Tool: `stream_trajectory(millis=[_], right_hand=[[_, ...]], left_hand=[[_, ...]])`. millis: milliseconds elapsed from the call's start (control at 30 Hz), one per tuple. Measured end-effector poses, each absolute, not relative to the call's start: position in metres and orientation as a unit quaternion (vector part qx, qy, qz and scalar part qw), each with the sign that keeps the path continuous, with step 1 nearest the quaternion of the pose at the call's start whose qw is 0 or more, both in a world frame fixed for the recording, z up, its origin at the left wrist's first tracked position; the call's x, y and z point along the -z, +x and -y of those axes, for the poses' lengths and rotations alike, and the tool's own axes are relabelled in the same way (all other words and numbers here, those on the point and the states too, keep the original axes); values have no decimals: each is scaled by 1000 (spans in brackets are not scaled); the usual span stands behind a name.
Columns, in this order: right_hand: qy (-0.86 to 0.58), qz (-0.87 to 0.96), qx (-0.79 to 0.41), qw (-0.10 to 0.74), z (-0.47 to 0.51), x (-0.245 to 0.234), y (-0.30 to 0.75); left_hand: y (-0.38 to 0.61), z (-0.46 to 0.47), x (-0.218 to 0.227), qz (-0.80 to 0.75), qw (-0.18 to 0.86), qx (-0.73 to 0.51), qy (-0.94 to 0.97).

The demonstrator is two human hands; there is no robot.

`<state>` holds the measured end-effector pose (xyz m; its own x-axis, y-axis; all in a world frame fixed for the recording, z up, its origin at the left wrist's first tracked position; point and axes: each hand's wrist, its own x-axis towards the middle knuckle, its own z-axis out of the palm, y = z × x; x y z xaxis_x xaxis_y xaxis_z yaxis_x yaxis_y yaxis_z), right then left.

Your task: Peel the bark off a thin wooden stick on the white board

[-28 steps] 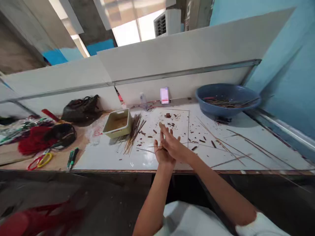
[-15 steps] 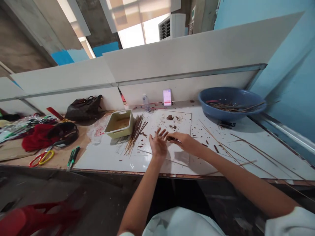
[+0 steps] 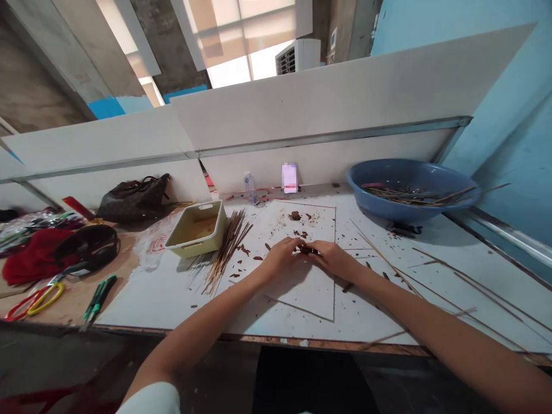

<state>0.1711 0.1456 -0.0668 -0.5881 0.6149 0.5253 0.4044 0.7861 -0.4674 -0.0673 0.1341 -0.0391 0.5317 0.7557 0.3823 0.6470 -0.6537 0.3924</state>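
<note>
A small dark brown clay-like lump [image 3: 309,249] is held between my two hands, low over a white board [image 3: 297,293]. My left hand [image 3: 280,260] has its fingers bent in and pressed to the lump's left side. From the right, my right hand [image 3: 338,260] grips the same lump between thumb and fingers, which partly hide it. Just beyond my hands, a larger brown piece [image 3: 295,215] lies on the board among crumbs and flakes. To the left, a bundle of thin brown sticks [image 3: 228,247] rests on the tabletop.
A green plastic basin [image 3: 194,246] with brownish contents stands left of the sticks. At back right is a blue tub [image 3: 414,207] holding more sticks. Long sticks [image 3: 466,270] lie at right. Further left are scissors [image 3: 37,302], green-handled tools [image 3: 98,299], headphones and a bag [image 3: 133,198].
My left hand, with palm up and fingers spread before, has turned over and closed in on the lump. Both hands have come together over the board, and the camera view has shifted.
</note>
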Motion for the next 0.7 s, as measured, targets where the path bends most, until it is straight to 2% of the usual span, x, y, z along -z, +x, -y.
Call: stream_trajectory(millis=[133,433,700], right_hand=[[-268,888,-138,347,-143,65,174],[-234,900,-96,354,-136,63,170],[-248,892,-78,369,-134,69,172]], left_hand=[[-75,-135,54,-357,78,-301,881],[-84,-131,55,-286,-1,-334,898],[-84,-134,62,-352,74,-350,865]])
